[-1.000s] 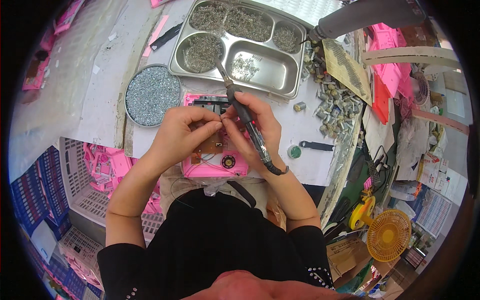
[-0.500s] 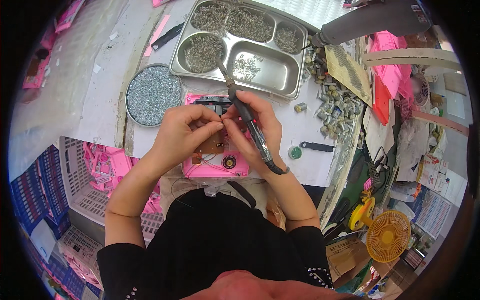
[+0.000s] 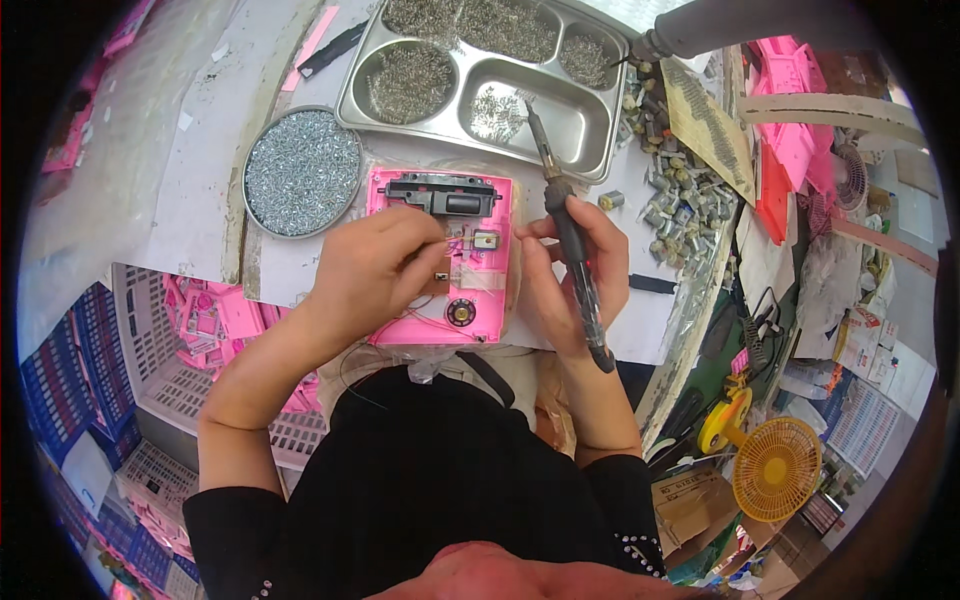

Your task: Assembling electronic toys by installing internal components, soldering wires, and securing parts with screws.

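Note:
A pink plastic housing lies open in front of me. Inside sit a black plastic assembly, a small metal motor, a round speaker and a brown circuit board, partly covered by my left hand. My left hand is over the housing's left side, its fingers pinched on thin wires beside the motor. At the housing's right side, my right hand holds a soldering iron, its tip pointing up over the tray. My right thumb and index finger are apart near the housing's edge.
A metal compartment tray with small springs stands at the back. Left of the housing is a round dish of screws. Loose small motors lie at right, under a grey tool. A crate holds pink parts; a yellow fan stands lower right.
My right hand has moved right with the soldering iron, away from the left fingers, uncovering the motor and black assembly. My left hand stays pinched near the same spot.

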